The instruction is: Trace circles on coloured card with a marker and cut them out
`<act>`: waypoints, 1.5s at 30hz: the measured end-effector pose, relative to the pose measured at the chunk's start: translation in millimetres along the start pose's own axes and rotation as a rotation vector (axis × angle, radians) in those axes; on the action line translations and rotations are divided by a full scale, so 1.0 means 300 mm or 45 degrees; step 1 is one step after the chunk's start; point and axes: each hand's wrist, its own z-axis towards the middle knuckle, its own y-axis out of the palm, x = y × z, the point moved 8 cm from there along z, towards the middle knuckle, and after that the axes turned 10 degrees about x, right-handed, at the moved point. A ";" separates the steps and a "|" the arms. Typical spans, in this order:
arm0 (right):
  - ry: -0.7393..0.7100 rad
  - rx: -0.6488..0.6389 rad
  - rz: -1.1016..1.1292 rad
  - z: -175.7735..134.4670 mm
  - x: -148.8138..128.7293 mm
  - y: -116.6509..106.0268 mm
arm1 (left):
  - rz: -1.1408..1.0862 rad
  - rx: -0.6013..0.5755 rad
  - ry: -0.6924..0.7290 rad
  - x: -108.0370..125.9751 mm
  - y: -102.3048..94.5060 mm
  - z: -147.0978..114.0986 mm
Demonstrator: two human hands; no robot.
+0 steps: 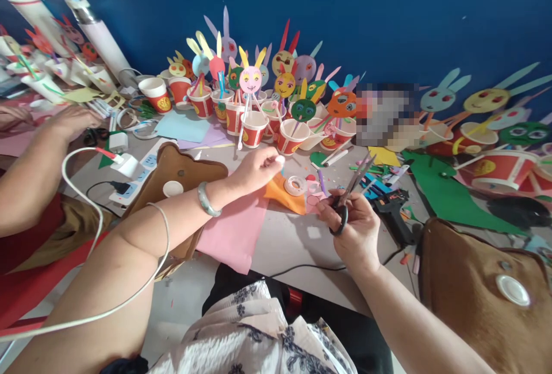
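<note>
My right hand (356,227) grips black-handled scissors (356,181), their blades pointing up and away over the table. Beyond its fingertips lies a piece of pink paper (314,195) with some cut shapes. My left hand (261,168) hovers over the table with its fingers curled together; whatever they may hold is too hidden to make out. Below it are an orange sheet (284,193) and a roll of clear tape (295,185). A larger pink sheet (235,230) hangs over the table's front edge, under my left forearm.
Red-and-white paper cups (255,130) carrying paper rabbit faces line the back. Right of the scissors lie a black glue gun (394,213) and green paper (452,190). Brown pouches (487,288) flank me. A white cable (166,236) crosses my left arm; another person's arm (43,150) is at left.
</note>
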 end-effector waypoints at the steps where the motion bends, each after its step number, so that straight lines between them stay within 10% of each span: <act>1: -0.001 0.009 0.007 0.001 0.000 -0.001 | 0.186 0.031 0.000 -0.011 -0.020 0.016; 7: -0.055 -0.010 -0.027 -0.003 -0.010 0.007 | 0.924 -0.264 0.035 -0.070 -0.001 0.024; 17: -0.079 -0.014 -0.074 0.000 -0.026 0.016 | 1.016 -0.389 0.106 -0.022 -0.029 -0.003; 26: -0.073 -0.019 -0.152 -0.004 -0.010 0.017 | 0.951 -0.796 -0.036 -0.061 -0.050 -0.021; 35: -0.310 -0.019 -0.381 -0.030 -0.062 0.013 | 1.115 -0.683 0.069 -0.047 -0.051 -0.012; 42: 0.427 -0.328 0.226 0.000 0.033 0.062 | 0.495 -0.104 0.147 0.012 -0.069 0.039; 45: 0.393 -0.330 0.166 -0.007 0.040 0.068 | -0.071 -0.237 0.057 0.034 -0.014 0.007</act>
